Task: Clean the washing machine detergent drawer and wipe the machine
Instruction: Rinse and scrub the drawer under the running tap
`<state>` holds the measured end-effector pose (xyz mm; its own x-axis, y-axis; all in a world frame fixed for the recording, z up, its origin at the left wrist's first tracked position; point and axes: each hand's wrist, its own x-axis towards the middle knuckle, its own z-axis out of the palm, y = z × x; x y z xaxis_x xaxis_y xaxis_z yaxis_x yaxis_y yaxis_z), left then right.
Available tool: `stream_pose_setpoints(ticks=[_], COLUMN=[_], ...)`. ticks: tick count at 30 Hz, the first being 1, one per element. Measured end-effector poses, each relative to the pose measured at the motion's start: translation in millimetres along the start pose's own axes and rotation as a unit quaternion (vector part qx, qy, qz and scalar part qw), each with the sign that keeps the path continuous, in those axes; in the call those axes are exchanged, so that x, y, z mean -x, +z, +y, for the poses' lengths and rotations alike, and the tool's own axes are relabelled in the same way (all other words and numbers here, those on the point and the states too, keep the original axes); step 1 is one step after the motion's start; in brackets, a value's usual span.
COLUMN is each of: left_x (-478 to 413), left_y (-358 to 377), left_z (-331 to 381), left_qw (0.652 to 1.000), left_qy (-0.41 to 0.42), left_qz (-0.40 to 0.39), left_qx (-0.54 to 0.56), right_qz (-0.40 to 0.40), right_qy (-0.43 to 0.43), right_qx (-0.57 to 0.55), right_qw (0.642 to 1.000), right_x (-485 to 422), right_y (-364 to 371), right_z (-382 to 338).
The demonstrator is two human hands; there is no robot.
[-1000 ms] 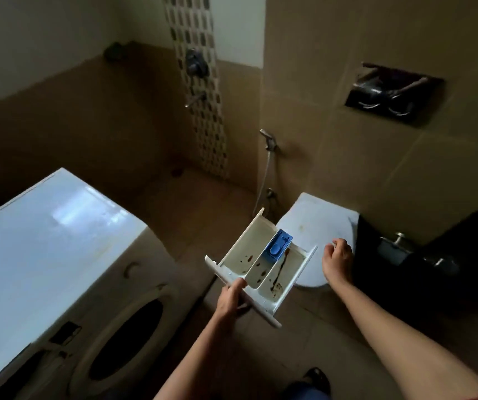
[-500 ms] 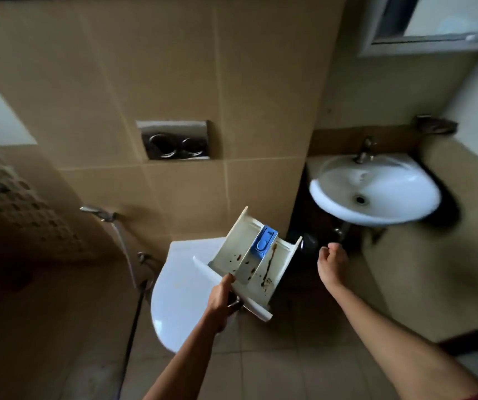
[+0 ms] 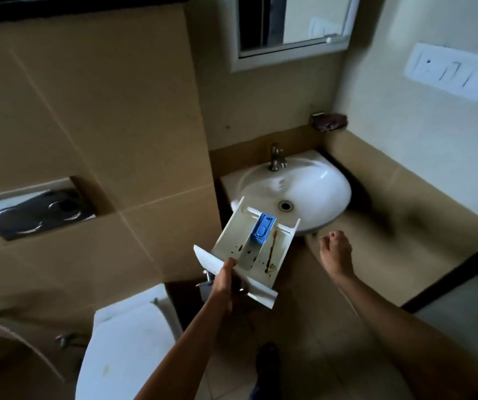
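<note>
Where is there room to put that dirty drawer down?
The sink bowl is bare between the tap and the drawer in the left hand. The closed toilet lid, lower left, is bare too. Crowded: the wall corner above the sink, with a small dish.

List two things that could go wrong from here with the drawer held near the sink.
1. Only the left hand grips the drawer, by its front end; the right hand is off it, so it might slip and fall.
2. Dark residue lies in the drawer; tipped short of the sink, it might soil the floor.
</note>
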<state>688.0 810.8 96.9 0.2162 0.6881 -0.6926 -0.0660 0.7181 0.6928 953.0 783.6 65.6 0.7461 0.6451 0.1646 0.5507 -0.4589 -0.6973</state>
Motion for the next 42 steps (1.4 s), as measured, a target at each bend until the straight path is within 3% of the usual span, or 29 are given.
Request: stream_pose_setpoints(ticks=[8, 21, 30, 36, 42], left_x=[-91.7, -174.4, -220.2, -243.2, -256.7], left_y=[84.5, 157.3, 178.8, 185.7, 182.4], left_z=[61.4, 126.4, 151.1, 154.8, 159.3], left_qw=[1.0, 0.994, 0.987, 0.976, 0.976], left_qy=[0.003, -0.044, -0.074, -0.081, -0.107], left_qz=[-0.028, 0.041, 0.108, 0.145, 0.132], left_qx=[-0.009, -0.096, -0.095, -0.141, -0.136], right_qz=[0.02, -0.029, -0.156, -0.259, -0.354], right_qy=[-0.011, -0.006, -0.09, -0.18, -0.233], right_qx=[-0.01, -0.032, -0.034, -0.023, 0.032], right_qw=[1.0, 0.999, 0.983, 0.949, 0.905], right_x=[-124.1, -275.7, -371.2, -407.4, -411.5], right_y=[22.9, 36.0, 94.4, 141.2, 173.2], right_z=[22.4, 11.0, -46.5, -83.6, -112.4])
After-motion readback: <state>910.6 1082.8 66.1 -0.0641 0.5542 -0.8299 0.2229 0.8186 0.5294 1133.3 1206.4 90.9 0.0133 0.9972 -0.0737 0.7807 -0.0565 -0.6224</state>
